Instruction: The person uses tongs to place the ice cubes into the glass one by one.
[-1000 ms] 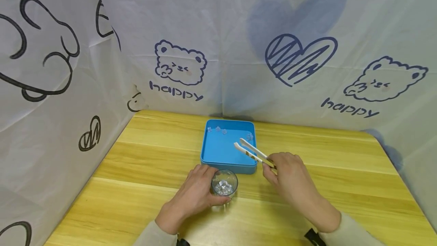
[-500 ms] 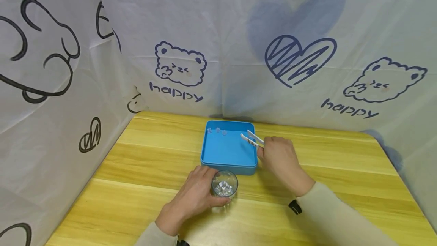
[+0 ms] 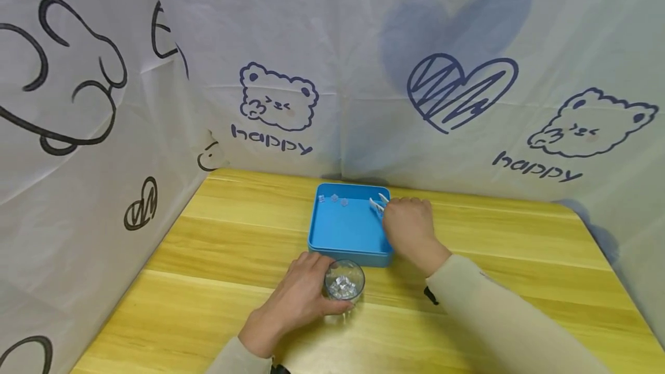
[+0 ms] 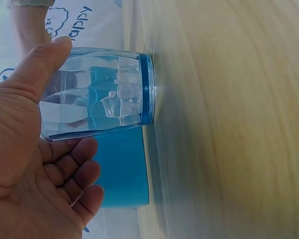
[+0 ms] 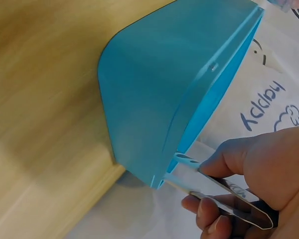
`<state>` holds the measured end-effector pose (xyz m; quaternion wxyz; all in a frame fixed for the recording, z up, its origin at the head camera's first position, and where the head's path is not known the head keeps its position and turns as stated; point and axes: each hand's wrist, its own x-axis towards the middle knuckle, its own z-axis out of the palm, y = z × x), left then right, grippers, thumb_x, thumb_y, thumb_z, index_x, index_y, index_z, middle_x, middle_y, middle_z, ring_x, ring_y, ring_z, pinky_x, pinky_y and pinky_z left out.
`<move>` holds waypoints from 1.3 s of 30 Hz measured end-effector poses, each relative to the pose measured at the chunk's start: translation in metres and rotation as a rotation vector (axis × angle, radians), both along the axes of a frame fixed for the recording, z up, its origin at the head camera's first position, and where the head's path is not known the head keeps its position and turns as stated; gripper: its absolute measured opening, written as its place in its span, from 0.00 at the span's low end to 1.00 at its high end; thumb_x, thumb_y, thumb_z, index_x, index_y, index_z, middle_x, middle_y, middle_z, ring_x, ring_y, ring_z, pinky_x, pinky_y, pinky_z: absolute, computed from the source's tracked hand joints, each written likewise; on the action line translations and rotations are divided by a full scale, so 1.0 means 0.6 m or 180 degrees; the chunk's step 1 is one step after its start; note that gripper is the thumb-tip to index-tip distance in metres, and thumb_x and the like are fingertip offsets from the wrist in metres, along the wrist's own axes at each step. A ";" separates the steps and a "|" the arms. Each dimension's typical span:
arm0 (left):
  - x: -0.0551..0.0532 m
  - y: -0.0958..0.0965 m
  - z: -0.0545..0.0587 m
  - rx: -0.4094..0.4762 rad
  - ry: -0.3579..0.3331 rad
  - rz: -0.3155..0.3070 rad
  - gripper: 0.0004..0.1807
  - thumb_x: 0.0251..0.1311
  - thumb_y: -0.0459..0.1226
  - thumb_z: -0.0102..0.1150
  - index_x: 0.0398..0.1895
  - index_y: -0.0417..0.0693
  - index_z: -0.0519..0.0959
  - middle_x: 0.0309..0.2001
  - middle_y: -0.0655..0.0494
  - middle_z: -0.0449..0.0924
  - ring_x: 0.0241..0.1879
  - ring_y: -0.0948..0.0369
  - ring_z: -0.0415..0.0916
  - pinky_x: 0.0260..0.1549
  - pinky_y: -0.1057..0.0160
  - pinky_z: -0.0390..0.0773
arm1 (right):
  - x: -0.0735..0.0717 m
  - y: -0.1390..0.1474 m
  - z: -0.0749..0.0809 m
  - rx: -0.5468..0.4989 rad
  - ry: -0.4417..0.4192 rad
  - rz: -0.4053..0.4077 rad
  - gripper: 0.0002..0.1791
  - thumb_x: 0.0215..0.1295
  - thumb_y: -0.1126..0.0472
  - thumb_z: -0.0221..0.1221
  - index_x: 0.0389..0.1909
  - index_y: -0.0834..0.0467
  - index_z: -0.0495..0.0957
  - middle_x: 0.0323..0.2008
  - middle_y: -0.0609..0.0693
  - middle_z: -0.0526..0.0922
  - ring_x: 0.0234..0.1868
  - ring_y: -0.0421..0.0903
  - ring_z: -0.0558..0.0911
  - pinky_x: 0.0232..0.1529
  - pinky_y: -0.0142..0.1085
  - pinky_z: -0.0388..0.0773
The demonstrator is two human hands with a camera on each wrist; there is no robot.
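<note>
My left hand (image 3: 296, 299) holds a clear drinking glass (image 4: 92, 94) between thumb and fingers, and the glass stands upright on the table. Several clear ice-like pieces (image 3: 343, 287) lie in its bottom. In my right hand (image 3: 413, 229) is a pair of tongs (image 5: 234, 191), pinched between thumb and fingers. The white tips of the tongs point over the right rim into a blue box (image 3: 343, 229), near its far right corner. Along the far left inside of the box sit 3 small clear pieces (image 3: 334, 198). Whether anything lies between the tong tips is hidden.
The wooden table (image 3: 234, 247) extends on both sides of the box and in front of the glass. Behind and to the left hangs a white cloth (image 3: 286, 27) printed with bears and hearts. The glass stands close to the box's near wall.
My right hand has moved forward and a little left, carrying the tong tips from over the box's middle to its far right corner. My left hand stays on the glass.
</note>
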<state>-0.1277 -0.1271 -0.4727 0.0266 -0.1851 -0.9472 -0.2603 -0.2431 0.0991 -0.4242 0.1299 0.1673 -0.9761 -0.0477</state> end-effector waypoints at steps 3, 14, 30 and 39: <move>0.000 0.000 0.000 -0.0008 0.0012 -0.0017 0.44 0.47 0.59 0.82 0.61 0.42 0.77 0.56 0.52 0.80 0.57 0.54 0.73 0.65 0.47 0.74 | -0.002 -0.013 0.001 0.0092 -0.0132 -0.0071 0.12 0.75 0.61 0.58 0.36 0.66 0.84 0.29 0.57 0.85 0.32 0.57 0.83 0.43 0.54 0.83; -0.001 0.000 -0.002 -0.0014 0.0017 -0.0032 0.46 0.48 0.60 0.81 0.63 0.42 0.77 0.60 0.51 0.79 0.60 0.52 0.73 0.67 0.46 0.72 | 0.000 -0.033 0.012 0.0159 -0.0461 -0.0249 0.14 0.79 0.59 0.55 0.42 0.62 0.87 0.35 0.59 0.88 0.37 0.59 0.85 0.55 0.62 0.81; -0.002 0.000 -0.003 0.0004 -0.0040 -0.0018 0.49 0.48 0.62 0.80 0.68 0.44 0.74 0.65 0.51 0.78 0.65 0.51 0.72 0.71 0.45 0.70 | 0.041 0.009 0.030 -0.0253 -0.0310 0.0000 0.23 0.72 0.57 0.60 0.15 0.56 0.68 0.15 0.50 0.70 0.19 0.50 0.72 0.24 0.45 0.74; 0.000 0.000 -0.004 -0.0031 -0.0031 -0.0005 0.47 0.48 0.62 0.79 0.65 0.43 0.76 0.61 0.51 0.79 0.62 0.52 0.73 0.68 0.46 0.72 | 0.042 -0.002 0.017 -0.0018 -0.0327 -0.0112 0.19 0.74 0.57 0.60 0.22 0.61 0.77 0.19 0.52 0.75 0.23 0.52 0.76 0.33 0.50 0.79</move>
